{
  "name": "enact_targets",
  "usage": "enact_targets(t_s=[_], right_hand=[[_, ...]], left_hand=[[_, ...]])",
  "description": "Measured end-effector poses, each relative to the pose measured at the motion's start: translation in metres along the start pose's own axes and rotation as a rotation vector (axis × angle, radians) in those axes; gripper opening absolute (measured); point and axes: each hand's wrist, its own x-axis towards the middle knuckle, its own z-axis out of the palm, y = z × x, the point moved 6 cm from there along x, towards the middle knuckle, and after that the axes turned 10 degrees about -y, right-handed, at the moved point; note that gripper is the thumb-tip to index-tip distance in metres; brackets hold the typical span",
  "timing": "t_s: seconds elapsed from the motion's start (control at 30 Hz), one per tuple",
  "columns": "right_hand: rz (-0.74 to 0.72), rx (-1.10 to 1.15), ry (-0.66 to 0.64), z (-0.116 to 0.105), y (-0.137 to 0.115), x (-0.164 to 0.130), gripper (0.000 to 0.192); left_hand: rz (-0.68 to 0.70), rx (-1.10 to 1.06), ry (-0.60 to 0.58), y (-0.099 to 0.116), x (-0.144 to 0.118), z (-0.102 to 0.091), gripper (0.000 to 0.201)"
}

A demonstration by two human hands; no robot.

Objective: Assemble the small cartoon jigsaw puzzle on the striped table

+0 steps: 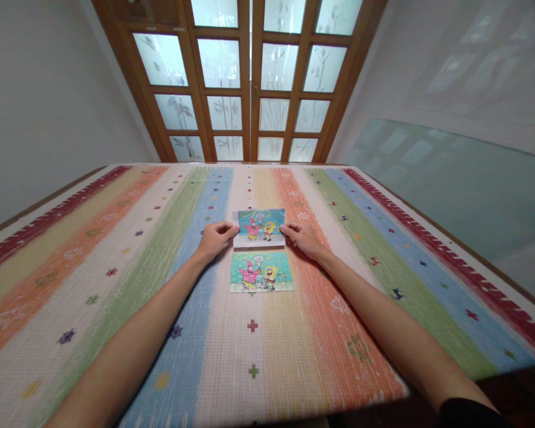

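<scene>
A small cartoon picture card (259, 227) with a white border lies flat on the striped mat (116, 279). My left hand (214, 239) pinches its left edge and my right hand (302, 236) pinches its right edge. Just nearer to me lies an assembled jigsaw puzzle (261, 271) showing the same cartoon picture, flat on the mat and touched by neither hand.
The mat has coloured stripes and small cross marks and fills most of the floor. A wooden door with frosted glass panes (249, 83) stands at the far end. White walls run along both sides, and a glass sheet (450, 178) leans on the right wall.
</scene>
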Motion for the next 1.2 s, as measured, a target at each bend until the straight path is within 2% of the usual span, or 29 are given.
enact_targets(t_s=[0.37, 0.87, 1.2], right_hand=[[0.025, -0.007, 0.021, -0.001, 0.001, -0.002, 0.061], [0.038, 0.128, 0.032, -0.001, -0.001, -0.001, 0.061], [0.027, 0.13, 0.043, -0.001, 0.0, -0.002, 0.059]], left_hand=[[-0.016, -0.01, -0.065, 0.003, 0.0, 0.002, 0.054], [-0.048, -0.075, -0.062, -0.006, 0.003, 0.001, 0.057], [-0.042, -0.084, -0.061, -0.008, 0.003, 0.001, 0.052]])
